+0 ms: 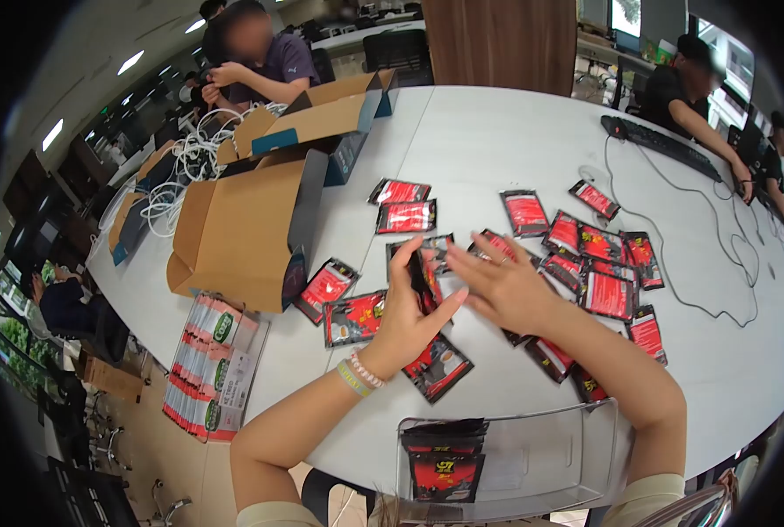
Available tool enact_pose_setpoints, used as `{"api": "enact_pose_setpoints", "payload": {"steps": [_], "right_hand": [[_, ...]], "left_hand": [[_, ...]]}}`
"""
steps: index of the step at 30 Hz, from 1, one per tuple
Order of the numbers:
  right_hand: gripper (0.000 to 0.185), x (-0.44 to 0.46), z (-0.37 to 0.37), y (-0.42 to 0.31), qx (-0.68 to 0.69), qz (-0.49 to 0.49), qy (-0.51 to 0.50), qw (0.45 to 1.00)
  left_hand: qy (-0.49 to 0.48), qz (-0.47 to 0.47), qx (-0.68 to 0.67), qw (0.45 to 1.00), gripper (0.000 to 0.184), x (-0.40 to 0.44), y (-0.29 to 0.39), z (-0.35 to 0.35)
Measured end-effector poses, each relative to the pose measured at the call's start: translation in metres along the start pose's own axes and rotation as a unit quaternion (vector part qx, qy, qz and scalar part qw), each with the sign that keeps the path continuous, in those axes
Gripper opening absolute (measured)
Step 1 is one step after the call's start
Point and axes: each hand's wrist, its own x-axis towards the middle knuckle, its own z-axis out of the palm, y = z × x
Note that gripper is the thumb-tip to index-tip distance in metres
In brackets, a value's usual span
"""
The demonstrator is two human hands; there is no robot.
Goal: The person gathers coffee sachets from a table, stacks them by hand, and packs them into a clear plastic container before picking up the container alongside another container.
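My left hand (414, 307), with bracelets at the wrist, is upright over the middle of the table, its thumb and fingers curved around a red and black sachet (425, 279). Fingers spread, my right hand (506, 285) is just right of it, above other sachets. More red and black sachets lie scattered to both sides, such as one (524, 213) behind my right hand and one (328, 290) at the left. Near the front edge, a clear plastic tray (550, 457) holds several sachets (445, 476) standing in its left end.
Open cardboard boxes (243, 228) and white cables (201, 149) occupy the left side. A holder of pink and white packets (212, 369) stands at the left edge. A black keyboard (664, 145) with cables lies back right. Other people are beyond the table.
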Motion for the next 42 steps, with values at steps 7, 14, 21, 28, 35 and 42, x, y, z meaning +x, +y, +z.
{"api": "enact_pose_setpoints", "payload": {"steps": [7, 14, 21, 28, 35, 42], "right_hand": [[0.039, 0.001, -0.006, -0.007, 0.010, -0.025, -0.002, 1.000], [0.038, 0.006, -0.004, -0.016, -0.010, -0.061, 0.156, 0.986], [0.028, 0.001, 0.003, -0.015, -0.062, -0.060, 0.056, 0.995], [0.018, -0.002, 0.001, -0.015, -0.194, -0.160, 0.071, 0.965], [0.007, 0.006, -0.010, -0.013, 0.015, 0.009, 0.251, 0.968], [0.008, 0.002, -0.010, -0.021, 0.239, 0.059, 0.236, 0.940]], "left_hand": [[0.017, 0.020, -0.017, 1.000, 0.065, -0.001, 0.003, 0.002], [0.045, 0.019, -0.055, 0.997, 0.053, 0.001, 0.002, 0.004], [0.029, 0.020, -0.001, 0.999, 0.053, 0.000, 0.000, 0.000], [0.050, 0.010, -0.042, 0.998, 0.049, 0.001, -0.001, 0.000], [0.088, -0.020, -0.086, 0.992, 0.057, 0.002, -0.004, -0.001], [0.055, -0.036, -0.109, 0.992, 0.060, 0.003, 0.005, -0.002]]}}
